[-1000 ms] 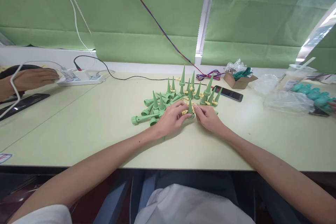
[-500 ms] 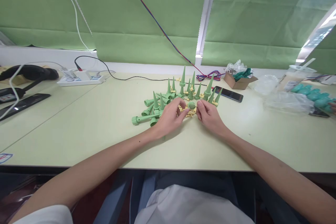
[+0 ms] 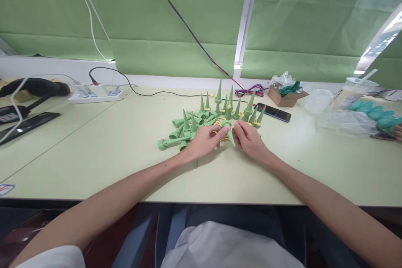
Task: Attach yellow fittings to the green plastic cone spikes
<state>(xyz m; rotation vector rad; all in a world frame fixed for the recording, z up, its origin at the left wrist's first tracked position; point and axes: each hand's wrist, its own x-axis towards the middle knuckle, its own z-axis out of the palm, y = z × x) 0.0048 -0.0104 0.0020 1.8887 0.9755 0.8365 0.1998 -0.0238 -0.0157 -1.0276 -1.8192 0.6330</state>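
Between my hands is a green plastic watering spike [image 3: 231, 138], its round collar up and its tapered tip slanting down toward me. My left hand [image 3: 205, 139] is closed on it, thumb against the collar. My right hand [image 3: 249, 137] pinches a small yellow valve [image 3: 233, 127] at the spike's right side; the fingers hide most of it. Several green spikes with yellow valves [image 3: 219, 92] stand upright behind my hands. More green spikes [image 3: 169, 142] lie in a pile to the left. Loose yellow valves are partly hidden beneath my hands.
A dark phone [image 3: 274, 112] lies behind my right hand, near a small cardboard box [image 3: 284, 99]. Farther right are a plastic cup [image 3: 348, 94], a clear bag [image 3: 345, 123] and teal bulbs [image 3: 377, 113], with another person's fingers at the edge. A power strip [image 3: 97, 94] sits back left.
The spike has turned so its tip now points down toward me. My left hand's fingers have closed on it, and my right hand's fingers have come up against its side.
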